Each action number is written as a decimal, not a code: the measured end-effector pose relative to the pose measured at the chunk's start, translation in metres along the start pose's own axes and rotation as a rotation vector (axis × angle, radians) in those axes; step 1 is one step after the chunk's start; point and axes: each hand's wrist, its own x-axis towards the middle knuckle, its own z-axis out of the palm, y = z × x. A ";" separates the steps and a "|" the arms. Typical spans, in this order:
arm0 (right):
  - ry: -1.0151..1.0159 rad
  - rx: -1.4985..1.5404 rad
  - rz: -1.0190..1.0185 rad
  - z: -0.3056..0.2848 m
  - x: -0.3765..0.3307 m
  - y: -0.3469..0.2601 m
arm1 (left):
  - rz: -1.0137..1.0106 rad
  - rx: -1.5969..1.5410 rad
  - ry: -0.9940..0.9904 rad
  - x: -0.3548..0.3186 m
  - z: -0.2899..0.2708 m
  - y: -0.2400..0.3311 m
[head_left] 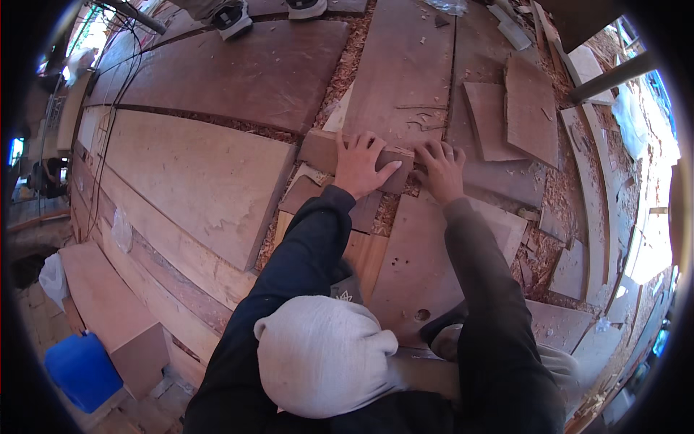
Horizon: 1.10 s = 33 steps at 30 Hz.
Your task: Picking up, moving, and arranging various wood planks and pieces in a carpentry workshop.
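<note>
My left hand (359, 165) lies over a short brown wooden block (316, 150), fingers hooked toward its far edge and thumb stretched along it to the right. At the block's right end is my right hand (442, 168), a ring on one finger. Its fingers curl downward, and their tips are partly hidden, so what they pinch cannot be made out. Beneath the near side of the block are small wooden pieces (366, 210). A long reddish-brown board (401, 69) runs away beyond both hands. Nearer me, a wide board (416, 253) with a round hole lies under my right forearm.
A thick pale slab (195, 173) lies at left, a dark brown slab (231, 76) behind it. Two loose offcuts (531, 108) are stacked at right among shavings. A person's shoes (235, 20) stand at the far edge. A blue jerrycan (83, 372) sits lower left. Rounded grey fabric (325, 354) lies between my forearms.
</note>
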 end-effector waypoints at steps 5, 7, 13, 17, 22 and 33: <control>0.160 -0.028 -0.061 0.000 0.035 0.009 | 0.051 0.011 0.055 -0.003 -0.002 0.001; 0.266 0.047 -0.031 -0.004 0.046 0.014 | 0.040 -0.004 0.061 -0.004 -0.002 0.002; -0.137 0.012 -0.220 -0.007 0.041 0.029 | 0.053 -0.013 0.058 -0.002 0.002 0.000; 0.053 0.063 -0.249 0.005 0.034 0.024 | 0.036 -0.030 0.019 -0.001 0.010 -0.004; 0.063 0.093 -0.192 0.017 0.035 0.019 | 0.055 0.023 -0.016 -0.007 0.019 -0.008; 0.152 0.256 -0.124 0.003 0.036 0.031 | 0.083 0.039 -0.124 -0.019 0.022 -0.019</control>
